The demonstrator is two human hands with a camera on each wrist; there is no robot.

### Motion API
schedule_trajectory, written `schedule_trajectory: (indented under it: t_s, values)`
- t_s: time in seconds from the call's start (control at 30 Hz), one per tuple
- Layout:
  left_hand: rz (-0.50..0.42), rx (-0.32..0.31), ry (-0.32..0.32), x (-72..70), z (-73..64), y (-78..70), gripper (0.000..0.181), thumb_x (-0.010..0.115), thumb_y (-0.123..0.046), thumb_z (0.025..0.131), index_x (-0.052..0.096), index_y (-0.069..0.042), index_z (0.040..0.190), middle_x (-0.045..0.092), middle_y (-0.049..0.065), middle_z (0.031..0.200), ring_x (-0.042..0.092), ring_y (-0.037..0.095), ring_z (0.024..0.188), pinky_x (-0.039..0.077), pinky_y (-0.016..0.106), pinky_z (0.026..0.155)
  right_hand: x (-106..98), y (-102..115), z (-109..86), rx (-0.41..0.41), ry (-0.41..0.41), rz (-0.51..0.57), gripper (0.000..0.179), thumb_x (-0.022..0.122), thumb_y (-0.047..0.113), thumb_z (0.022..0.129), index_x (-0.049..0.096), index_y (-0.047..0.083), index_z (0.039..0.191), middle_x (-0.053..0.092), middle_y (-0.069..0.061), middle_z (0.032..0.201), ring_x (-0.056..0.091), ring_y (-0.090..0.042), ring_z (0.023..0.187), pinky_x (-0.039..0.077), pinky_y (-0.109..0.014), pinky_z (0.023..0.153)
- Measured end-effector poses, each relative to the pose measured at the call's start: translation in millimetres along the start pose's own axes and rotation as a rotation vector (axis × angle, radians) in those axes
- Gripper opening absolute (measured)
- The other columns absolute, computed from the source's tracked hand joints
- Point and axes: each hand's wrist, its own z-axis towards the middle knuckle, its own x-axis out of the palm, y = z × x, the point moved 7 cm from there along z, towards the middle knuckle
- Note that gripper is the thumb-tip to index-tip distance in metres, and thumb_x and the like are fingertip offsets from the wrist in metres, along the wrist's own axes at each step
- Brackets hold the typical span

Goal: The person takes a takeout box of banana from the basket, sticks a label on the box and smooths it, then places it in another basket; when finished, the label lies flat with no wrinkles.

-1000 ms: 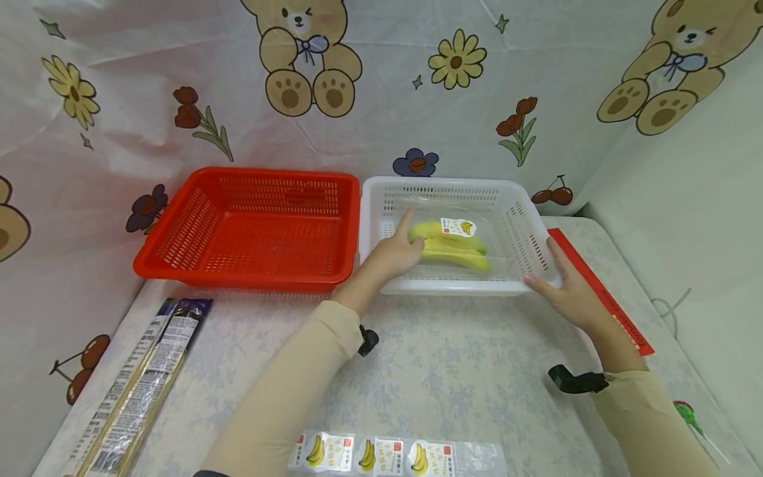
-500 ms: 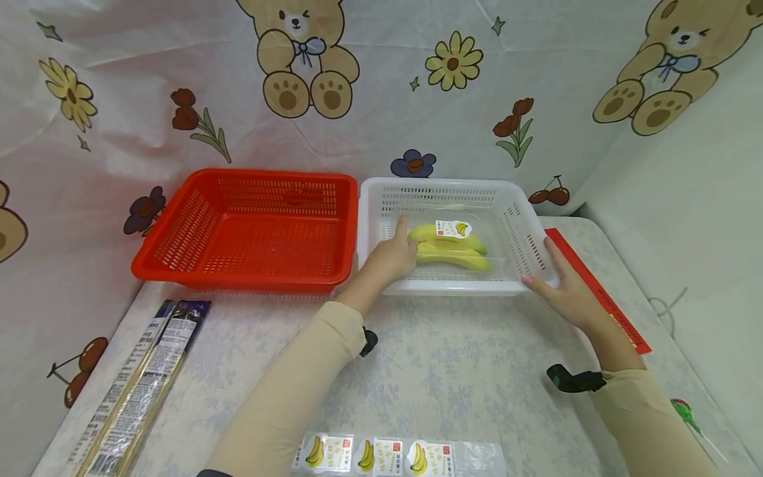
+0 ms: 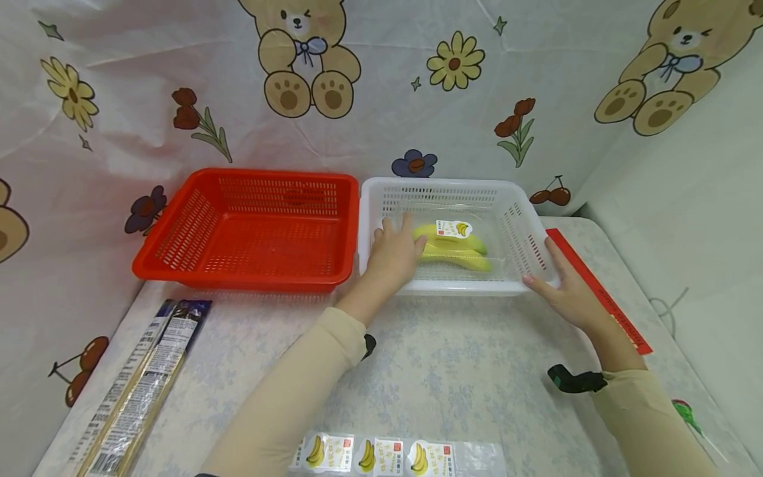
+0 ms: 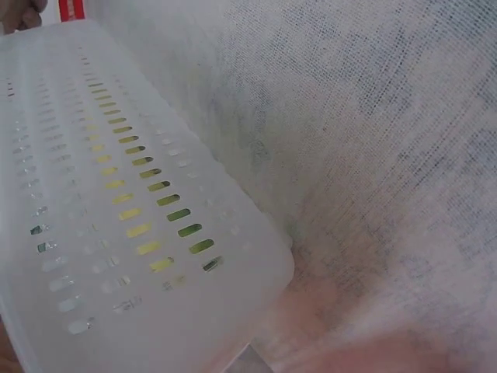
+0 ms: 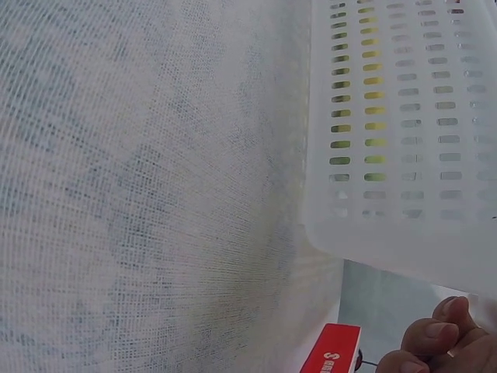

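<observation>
A white plastic basket [image 3: 459, 287] with slotted walls stands toward the back of the table. In it lies a clear plastic box [image 3: 497, 232] of yellow-green bananas [image 3: 456, 258], with a small banana sticker [image 3: 454, 229] on top. My left hand [image 3: 393, 252] reaches over the basket's front left corner, its fingers extended at the box's left end; whether they touch the box cannot be told. My right hand [image 3: 566, 291] holds the basket's front right corner, thumb at the rim; its curled fingers [image 5: 427, 342] show below the basket in the right wrist view.
A red basket [image 3: 268, 286] stands against the white one's left side. Long packets [image 3: 152, 371] lie at left. A strip of banana stickers [image 3: 381, 456] is at the front edge. A red flat strip [image 3: 602, 295] and a green-topped stick [image 3: 685, 414] lie at right.
My left hand has shifted slightly and turned from one extended index finger to several fingers extended at the box's left end. The right hand stays at the basket corner.
</observation>
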Motion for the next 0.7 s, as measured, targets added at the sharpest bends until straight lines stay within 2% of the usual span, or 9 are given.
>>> schedule_trajectory:
  t_s: [0.17, 0.23, 0.33, 0.47, 0.57, 0.7]
  values:
    - [0.015, 0.108, -0.05, -12.0, -12.0, -10.6, 0.063, 0.042, -0.046, 0.103, 0.026, -0.019, 0.157, 0.034, 0.019, 0.152, 0.043, 0.034, 0.126, 0.047, 0.045, 0.102, -2, 0, -1.3, -0.034, -0.006, -0.018, 0.097, 0.063, 0.046, 0.094, -0.01, 0.035, 0.158, 0.012, -0.022, 0.165, 0.027, -0.053, 0.142, 0.029, -0.082, 0.094]
    - [0.023, 0.142, -0.069, -19.0, -19.6, -13.6, 0.062, 0.042, -0.045, 0.103, 0.026, -0.02, 0.158, 0.034, 0.019, 0.152, 0.043, 0.034, 0.129, 0.045, 0.046, 0.104, -2, 1, -2.4, -0.046, -0.014, -0.051, 0.096, 0.061, 0.047, 0.095, -0.01, 0.033, 0.158, 0.016, -0.024, 0.163, 0.03, -0.052, 0.14, 0.03, -0.081, 0.094]
    - [0.019, 0.158, -0.092, -30.4, -31.5, -14.6, 0.061, 0.042, -0.043, 0.102, 0.024, -0.025, 0.158, 0.033, 0.017, 0.154, 0.039, 0.033, 0.136, 0.042, 0.049, 0.109, -4, 3, -5.3, -0.052, -0.037, -0.134, 0.095, 0.058, 0.05, 0.095, -0.008, 0.028, 0.159, 0.026, -0.029, 0.155, 0.038, -0.048, 0.13, 0.036, -0.08, 0.092]
    - [-0.009, 0.169, -0.123, -45.1, -47.2, -10.2, 0.062, 0.045, -0.041, 0.1, 0.024, -0.032, 0.158, 0.03, 0.015, 0.157, 0.031, 0.032, 0.144, 0.038, 0.053, 0.112, -7, 7, -10.0, -0.045, -0.105, -0.298, 0.092, 0.054, 0.055, 0.095, 0.001, 0.019, 0.161, 0.039, -0.03, 0.138, 0.043, -0.042, 0.113, 0.05, -0.064, 0.081]
    - [-0.009, 0.187, -0.154, -56.0, -59.9, -3.3, 0.061, 0.047, -0.039, 0.099, 0.025, -0.035, 0.156, 0.028, 0.014, 0.158, 0.029, 0.033, 0.146, 0.036, 0.055, 0.113, -12, 13, -14.3, -0.037, -0.198, -0.408, 0.089, 0.052, 0.061, 0.094, 0.011, 0.018, 0.161, 0.04, -0.03, 0.133, 0.04, -0.044, 0.111, 0.044, -0.056, 0.073]
    - [0.0, 0.177, -0.199, -68.2, -76.0, 11.4, 0.06, 0.047, -0.04, 0.099, 0.025, -0.04, 0.155, 0.023, 0.013, 0.162, 0.024, 0.033, 0.149, 0.035, 0.058, 0.113, -14, 29, -22.4, -0.044, -0.304, -0.469, 0.085, 0.05, 0.064, 0.093, 0.018, 0.022, 0.16, 0.034, -0.029, 0.143, 0.032, -0.05, 0.121, 0.036, -0.064, 0.08]
